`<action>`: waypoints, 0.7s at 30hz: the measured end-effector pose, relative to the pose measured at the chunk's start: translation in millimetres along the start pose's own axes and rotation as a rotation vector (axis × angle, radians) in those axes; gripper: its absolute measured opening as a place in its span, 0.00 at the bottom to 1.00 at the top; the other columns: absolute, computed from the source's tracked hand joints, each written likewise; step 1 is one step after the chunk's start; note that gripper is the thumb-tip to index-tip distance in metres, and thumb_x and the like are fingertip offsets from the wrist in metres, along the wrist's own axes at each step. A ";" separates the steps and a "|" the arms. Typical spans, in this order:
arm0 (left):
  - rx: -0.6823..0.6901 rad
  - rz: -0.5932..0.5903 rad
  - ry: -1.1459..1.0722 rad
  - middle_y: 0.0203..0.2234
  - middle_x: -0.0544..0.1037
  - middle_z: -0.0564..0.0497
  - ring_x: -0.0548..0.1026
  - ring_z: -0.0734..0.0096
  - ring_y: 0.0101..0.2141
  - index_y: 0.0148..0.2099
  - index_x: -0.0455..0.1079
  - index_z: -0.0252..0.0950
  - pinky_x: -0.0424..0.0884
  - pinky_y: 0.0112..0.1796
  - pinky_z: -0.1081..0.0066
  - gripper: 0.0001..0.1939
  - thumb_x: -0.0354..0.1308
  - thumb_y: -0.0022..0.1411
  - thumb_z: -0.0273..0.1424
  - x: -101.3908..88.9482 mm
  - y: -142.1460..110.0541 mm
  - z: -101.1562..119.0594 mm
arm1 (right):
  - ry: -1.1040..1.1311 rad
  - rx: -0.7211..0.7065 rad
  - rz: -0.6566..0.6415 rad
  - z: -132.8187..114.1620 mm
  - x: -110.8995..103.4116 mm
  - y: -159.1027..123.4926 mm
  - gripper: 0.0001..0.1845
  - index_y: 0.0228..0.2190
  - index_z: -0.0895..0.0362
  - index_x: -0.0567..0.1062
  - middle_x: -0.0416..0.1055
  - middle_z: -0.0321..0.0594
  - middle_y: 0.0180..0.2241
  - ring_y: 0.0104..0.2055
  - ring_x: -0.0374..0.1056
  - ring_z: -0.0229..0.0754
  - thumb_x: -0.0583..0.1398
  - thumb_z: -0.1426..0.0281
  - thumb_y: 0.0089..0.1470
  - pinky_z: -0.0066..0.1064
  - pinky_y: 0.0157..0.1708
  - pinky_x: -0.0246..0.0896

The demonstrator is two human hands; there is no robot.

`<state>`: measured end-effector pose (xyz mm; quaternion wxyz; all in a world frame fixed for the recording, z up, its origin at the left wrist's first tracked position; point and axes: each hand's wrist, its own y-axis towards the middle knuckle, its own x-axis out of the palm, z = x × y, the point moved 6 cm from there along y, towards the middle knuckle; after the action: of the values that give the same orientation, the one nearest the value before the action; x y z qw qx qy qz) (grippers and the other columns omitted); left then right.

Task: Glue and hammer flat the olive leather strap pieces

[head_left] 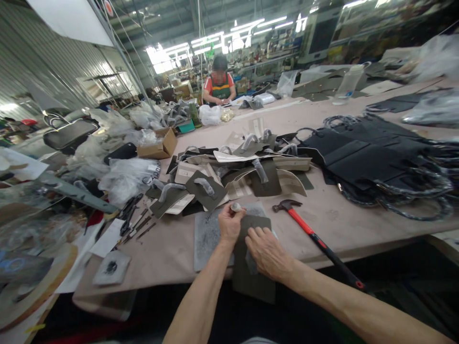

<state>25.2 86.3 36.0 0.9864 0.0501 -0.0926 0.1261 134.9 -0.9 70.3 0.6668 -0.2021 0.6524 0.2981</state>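
My left hand (229, 225) is closed around a short rod-like thing whose round, pale end (235, 207) sticks out above the thumb; the rest is hidden in the fist. A dark olive-grey panel (255, 285) lies under both hands and hangs past the table's front edge. The fingers of my right hand (267, 248) curl over this panel, with clear plastic showing beneath the palm. Under the left hand is a scuffed, translucent board (208, 239). To the right lies a claw hammer (311, 231) with a red and black handle.
Olive-grey panels with plastic-wrapped handles (206, 187) are piled beyond the board. Black bags (362, 153) cover the table's right side. Slim hand tools (138, 224) lie at left, near a cardboard box (158, 144) and plastic bags. Another person (219, 86) works at the far end.
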 end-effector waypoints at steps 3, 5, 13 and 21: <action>0.101 0.061 -0.076 0.30 0.82 0.50 0.81 0.69 0.33 0.41 0.73 0.35 0.77 0.40 0.69 0.14 0.70 0.53 0.31 -19.5 4.4 40.0 | -0.047 0.281 -0.004 28.5 -29.4 3.0 0.04 0.33 0.58 0.70 0.70 0.51 0.37 0.38 0.67 0.52 0.56 0.76 0.53 0.40 0.35 0.55; 0.154 0.061 -0.089 0.32 0.83 0.50 0.82 0.68 0.35 0.47 0.72 0.36 0.77 0.42 0.67 0.19 0.70 0.54 0.32 -29.6 5.9 61.3 | -0.036 0.424 -0.045 44.6 -40.7 2.2 0.04 0.34 0.59 0.69 0.71 0.51 0.36 0.36 0.70 0.50 0.54 0.74 0.58 0.37 0.32 0.54; -0.015 -0.050 -0.098 0.32 0.83 0.50 0.81 0.68 0.34 0.44 0.73 0.35 0.77 0.42 0.68 0.20 0.72 0.50 0.32 -14.0 2.2 27.6 | 0.324 0.542 -0.007 43.7 5.0 -15.4 0.17 0.54 0.60 0.65 0.77 0.49 0.43 0.39 0.76 0.45 0.51 0.70 0.65 0.32 0.34 0.64; -0.176 -0.179 -0.145 0.32 0.83 0.49 0.81 0.67 0.35 0.43 0.72 0.35 0.76 0.42 0.67 0.22 0.74 0.47 0.34 16.3 10.1 -22.8 | 0.327 0.512 0.119 16.2 17.1 -31.7 0.18 0.54 0.61 0.69 0.77 0.50 0.41 0.35 0.76 0.46 0.50 0.70 0.65 0.33 0.31 0.66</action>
<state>42.0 102.7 17.6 0.9850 -0.0194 -0.1694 0.0249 167.5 -11.4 50.7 0.5636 -0.0344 0.8157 0.1261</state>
